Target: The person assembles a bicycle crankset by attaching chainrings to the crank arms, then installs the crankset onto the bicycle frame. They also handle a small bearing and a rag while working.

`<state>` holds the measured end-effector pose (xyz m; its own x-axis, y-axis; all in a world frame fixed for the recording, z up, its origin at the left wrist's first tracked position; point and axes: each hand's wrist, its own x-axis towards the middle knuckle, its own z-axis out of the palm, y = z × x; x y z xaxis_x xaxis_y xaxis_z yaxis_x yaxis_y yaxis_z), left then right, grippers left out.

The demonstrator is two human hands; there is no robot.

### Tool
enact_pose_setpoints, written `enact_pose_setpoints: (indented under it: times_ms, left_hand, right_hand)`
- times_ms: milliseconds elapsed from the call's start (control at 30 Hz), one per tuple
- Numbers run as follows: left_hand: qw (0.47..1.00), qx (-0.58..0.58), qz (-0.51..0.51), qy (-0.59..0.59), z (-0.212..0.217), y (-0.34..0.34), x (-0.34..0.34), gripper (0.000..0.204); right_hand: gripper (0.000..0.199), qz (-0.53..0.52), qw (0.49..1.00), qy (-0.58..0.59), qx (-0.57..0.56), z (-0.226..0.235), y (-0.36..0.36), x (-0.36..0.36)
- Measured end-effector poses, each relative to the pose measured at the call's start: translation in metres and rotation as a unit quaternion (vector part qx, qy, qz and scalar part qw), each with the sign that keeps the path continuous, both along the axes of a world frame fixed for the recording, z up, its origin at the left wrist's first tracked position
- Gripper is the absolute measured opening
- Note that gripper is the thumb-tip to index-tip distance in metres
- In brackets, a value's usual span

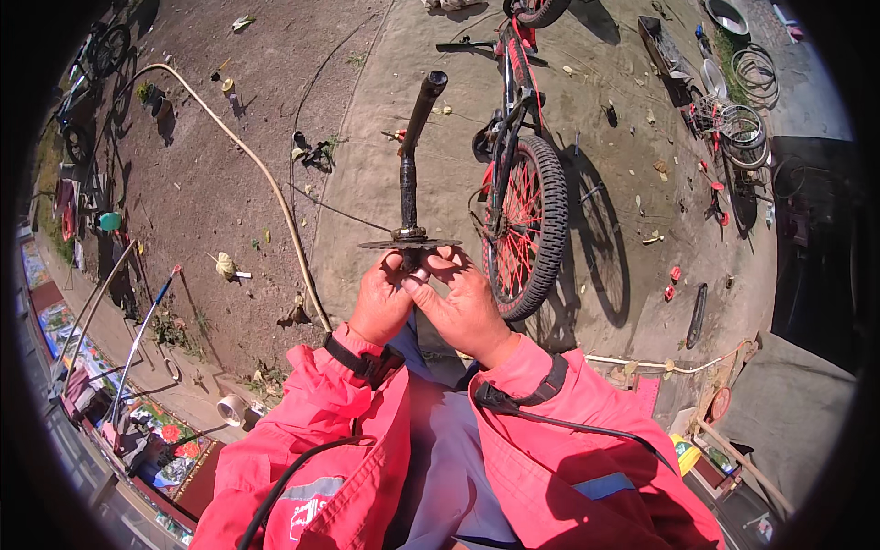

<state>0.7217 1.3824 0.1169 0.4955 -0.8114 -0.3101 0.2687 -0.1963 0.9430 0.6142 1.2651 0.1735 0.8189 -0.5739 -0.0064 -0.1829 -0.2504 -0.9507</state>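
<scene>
A black, bent bicycle crank (409, 174) with a round eye at its upper end stands upright in front of me. Near its lower end sits a thin, dark chainring (378, 245), seen almost edge-on, with a nut-like collar above it. My left hand (378, 302) is closed around the crank's lower end from the left. From the right, my right hand (461, 307) grips the same end, its thumb beside the left fingers and its fingertips under the chainring. The hands cover the very bottom of the crank. Just right of them is a bicycle (522, 211) with red spokes and a knobby black tyre.
A beige hose (240, 137) curves across the dirt on the left. Loose parts and a black strip (698, 315) lie at right, with wheel rims (744, 126) farther back. A blue-and-white pole (147, 323) leans at left. Cables hang from both my wrists.
</scene>
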Motion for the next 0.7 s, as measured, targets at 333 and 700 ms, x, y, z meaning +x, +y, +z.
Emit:
enact_pose_setpoints:
  times_ms: [333,700]
  left_hand:
    - [0.984,0.083,-0.072,-0.143,-0.034,-0.017,0.104,0.044]
    - [0.934,0.249,-0.177,-0.183,-0.077,-0.130,0.152,0.062]
  right_hand:
    - [0.046,-0.086,0.989,0.118,0.019,-0.014,-0.021,-0.001]
    - [0.042,-0.266,0.947,0.178,0.011,-0.060,-0.146,-0.030]
